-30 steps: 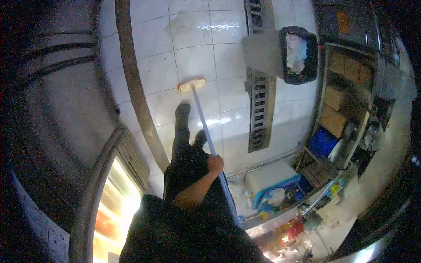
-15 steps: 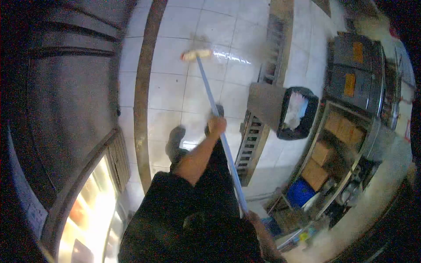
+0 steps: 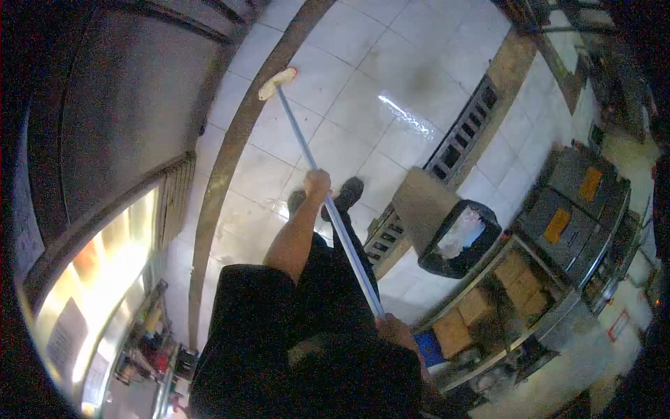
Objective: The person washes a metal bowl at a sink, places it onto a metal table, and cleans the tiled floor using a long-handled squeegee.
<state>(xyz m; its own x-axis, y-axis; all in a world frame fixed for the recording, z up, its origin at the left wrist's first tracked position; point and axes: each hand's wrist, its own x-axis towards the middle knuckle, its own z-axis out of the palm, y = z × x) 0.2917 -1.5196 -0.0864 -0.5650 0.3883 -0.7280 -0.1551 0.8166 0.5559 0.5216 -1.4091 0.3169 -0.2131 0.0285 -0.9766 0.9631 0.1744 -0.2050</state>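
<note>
A mop [image 3: 300,135] with a long pale-blue pole runs slantwise across the head view. Its whitish, roller-like head [image 3: 278,83] rests on the floor tiles, touching the dark strip at the left. My left hand [image 3: 318,183] is wrapped around the middle of the pole. Near the pole's upper end, close to my body, my right hand [image 3: 395,331] is closed on it, partly in shadow. Below my left hand are my dark shoes [image 3: 352,188] on the tiles.
A slotted drain channel [image 3: 466,130] crosses the floor on the right. Beside it stands a black bin [image 3: 493,225] with a pale liner. A shelf rack holds cardboard boxes [image 3: 452,334] and grey crates [image 3: 544,234]. At left is a brightly lit cabinet [image 3: 105,258].
The mop head has moved left across the tiles to the dark strip, and both hands keep hold of the pole. My view has turned, so the floor and shelves appear tilted.
</note>
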